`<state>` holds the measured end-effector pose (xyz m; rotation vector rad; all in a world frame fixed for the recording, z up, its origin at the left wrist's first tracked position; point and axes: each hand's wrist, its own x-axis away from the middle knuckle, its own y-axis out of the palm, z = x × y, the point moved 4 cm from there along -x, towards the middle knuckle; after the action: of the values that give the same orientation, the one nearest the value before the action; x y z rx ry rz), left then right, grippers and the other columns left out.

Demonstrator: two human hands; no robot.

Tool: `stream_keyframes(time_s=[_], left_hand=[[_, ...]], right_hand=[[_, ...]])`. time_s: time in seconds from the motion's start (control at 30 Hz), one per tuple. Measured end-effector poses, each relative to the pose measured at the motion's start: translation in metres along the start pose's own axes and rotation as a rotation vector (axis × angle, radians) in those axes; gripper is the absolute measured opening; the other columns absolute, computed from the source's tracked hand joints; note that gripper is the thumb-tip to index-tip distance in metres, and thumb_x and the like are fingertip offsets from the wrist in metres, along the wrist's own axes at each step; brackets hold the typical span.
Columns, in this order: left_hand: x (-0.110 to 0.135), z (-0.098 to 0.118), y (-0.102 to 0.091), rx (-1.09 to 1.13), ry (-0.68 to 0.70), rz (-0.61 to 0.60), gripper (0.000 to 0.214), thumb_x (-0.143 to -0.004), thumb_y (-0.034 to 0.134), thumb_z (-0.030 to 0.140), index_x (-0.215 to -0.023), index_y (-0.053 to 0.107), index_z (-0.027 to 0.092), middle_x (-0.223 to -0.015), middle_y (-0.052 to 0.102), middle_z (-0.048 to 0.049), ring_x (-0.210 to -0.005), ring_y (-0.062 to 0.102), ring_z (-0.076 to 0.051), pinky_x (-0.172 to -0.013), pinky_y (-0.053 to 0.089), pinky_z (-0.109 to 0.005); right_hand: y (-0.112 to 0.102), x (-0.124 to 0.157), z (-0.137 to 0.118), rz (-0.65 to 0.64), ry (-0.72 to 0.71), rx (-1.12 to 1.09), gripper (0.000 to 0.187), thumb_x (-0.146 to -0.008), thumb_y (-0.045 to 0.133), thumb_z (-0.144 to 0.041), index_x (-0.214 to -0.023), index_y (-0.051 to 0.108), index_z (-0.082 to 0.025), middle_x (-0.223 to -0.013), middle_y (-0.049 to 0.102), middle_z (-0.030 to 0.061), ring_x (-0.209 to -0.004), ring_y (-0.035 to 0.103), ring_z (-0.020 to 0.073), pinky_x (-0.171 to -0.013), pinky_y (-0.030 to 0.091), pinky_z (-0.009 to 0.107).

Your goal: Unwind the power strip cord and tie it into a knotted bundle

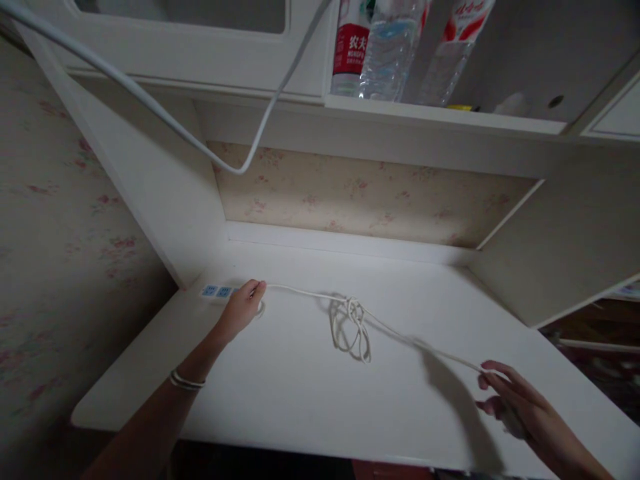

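Observation:
A thin white cord runs across the white desktop, with a knotted bundle of loops near its middle. My left hand is closed on the cord's left part, and a short curl of cord shows just below the fingers. Right beside that hand, and partly covered by it, lies a white power strip with blue socket faces. At the right, my right hand grips the cord between thumb and fingers. Something pale shows under that palm, too unclear to name. Between the hands the cord looks nearly taut on both sides of the bundle.
A thick white cable hangs down in front of the cabinet. Several plastic bottles stand on the shelf above the desk. Side panels bound the desk, and its front edge is near me.

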<state>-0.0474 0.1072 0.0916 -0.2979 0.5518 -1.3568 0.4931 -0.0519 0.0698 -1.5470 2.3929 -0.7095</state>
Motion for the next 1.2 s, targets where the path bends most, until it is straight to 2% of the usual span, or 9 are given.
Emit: stream_keyframes(time_s=[0.1,0.2,0.37,0.43,0.67,0.8,0.9,1.07,1.2], left_hand=[[0.004,0.008,0.01,0.212,-0.093,-0.087,0.038,-0.082,0.049,0.053,-0.077,0.061,0.017,-0.057,0.044,0.0046,-0.052,0.04,-0.011,-0.049,0.031,-0.022],[0.01,0.02,0.022,0.547,-0.167,-0.223,0.035,-0.079,0.055,0.045,-0.093,0.064,0.014,-0.058,0.038,0.0067,-0.046,0.028,-0.006,-0.044,0.022,-0.021],[0.025,0.04,0.028,0.776,-0.096,-0.391,0.033,-0.08,0.057,0.031,-0.105,0.064,0.012,-0.077,0.058,-0.0021,-0.062,0.044,-0.01,-0.058,0.035,-0.024],[0.032,0.042,0.031,0.732,-0.074,-0.401,0.034,-0.083,0.056,0.033,-0.112,0.059,0.015,-0.09,0.064,-0.0055,-0.067,0.049,-0.011,-0.065,0.039,-0.026],[0.046,0.036,0.045,0.556,-0.009,-0.26,0.032,-0.086,0.054,0.042,-0.103,0.053,0.016,-0.09,0.066,-0.0058,-0.059,0.05,-0.01,-0.059,0.039,-0.026],[0.052,0.038,0.044,0.498,-0.012,-0.188,0.034,-0.085,0.053,0.042,-0.102,0.061,0.014,-0.084,0.063,-0.0038,-0.06,0.048,-0.011,-0.057,0.036,-0.025],[0.059,0.043,0.038,0.52,0.013,-0.185,0.028,-0.086,0.048,0.037,-0.08,0.063,0.015,-0.069,0.057,-0.0007,-0.063,0.047,-0.013,-0.059,0.036,-0.025],[0.069,0.052,0.029,0.71,0.117,-0.269,0.015,-0.08,0.044,0.021,-0.068,0.053,0.018,-0.07,0.057,0.0,-0.074,0.053,-0.016,-0.073,0.04,-0.026],[0.068,0.051,0.027,0.66,0.085,-0.194,0.02,-0.085,0.048,0.03,-0.071,0.056,0.018,-0.07,0.059,0.0002,-0.072,0.054,-0.015,-0.071,0.041,-0.025]], right_hand=[[0.021,0.019,-0.018,-0.344,0.102,-0.175,0.036,-0.075,0.06,-0.057,-0.089,0.07,-0.025,-0.094,0.07,0.0136,-0.076,0.07,0.0303,-0.058,0.056,0.037],[0.042,0.039,-0.056,-0.514,-0.06,-0.075,0.042,-0.081,0.054,-0.053,-0.107,0.069,-0.025,-0.112,0.068,0.0131,-0.102,0.065,0.0314,-0.09,0.051,0.043],[0.089,0.065,-0.12,-0.429,-0.67,0.42,0.025,-0.085,0.057,-0.042,-0.101,0.069,-0.027,-0.084,0.071,0.0093,-0.077,0.065,0.0245,-0.072,0.05,0.036],[0.112,0.071,-0.138,-0.4,-0.793,0.475,0.023,-0.089,0.053,-0.041,-0.093,0.068,-0.025,-0.074,0.067,0.0077,-0.069,0.061,0.0221,-0.065,0.045,0.033],[0.201,0.072,-0.187,-0.553,-0.537,0.093,0.039,-0.094,0.042,-0.05,-0.066,0.044,-0.022,-0.055,0.045,-0.0037,-0.051,0.043,0.0121,-0.051,0.032,0.025],[0.255,0.067,-0.211,-0.721,-0.37,-0.22,0.04,-0.091,0.043,-0.057,-0.073,0.047,-0.021,-0.05,0.043,-0.0063,-0.043,0.038,0.0098,-0.044,0.028,0.023],[0.286,0.063,-0.227,-0.811,-0.364,-0.408,0.042,-0.09,0.044,-0.058,-0.075,0.05,-0.019,-0.052,0.049,-0.0045,-0.044,0.043,0.0099,-0.046,0.033,0.023],[0.311,0.064,-0.246,-0.916,-0.35,-0.609,0.036,-0.089,0.05,-0.051,-0.076,0.053,-0.018,-0.06,0.055,-0.002,-0.048,0.045,0.0088,-0.049,0.034,0.023],[0.311,0.062,-0.249,-0.884,-0.345,-0.543,0.029,-0.085,0.056,-0.046,-0.092,0.059,-0.018,-0.061,0.054,-0.0037,-0.046,0.042,0.0084,-0.045,0.031,0.022]])
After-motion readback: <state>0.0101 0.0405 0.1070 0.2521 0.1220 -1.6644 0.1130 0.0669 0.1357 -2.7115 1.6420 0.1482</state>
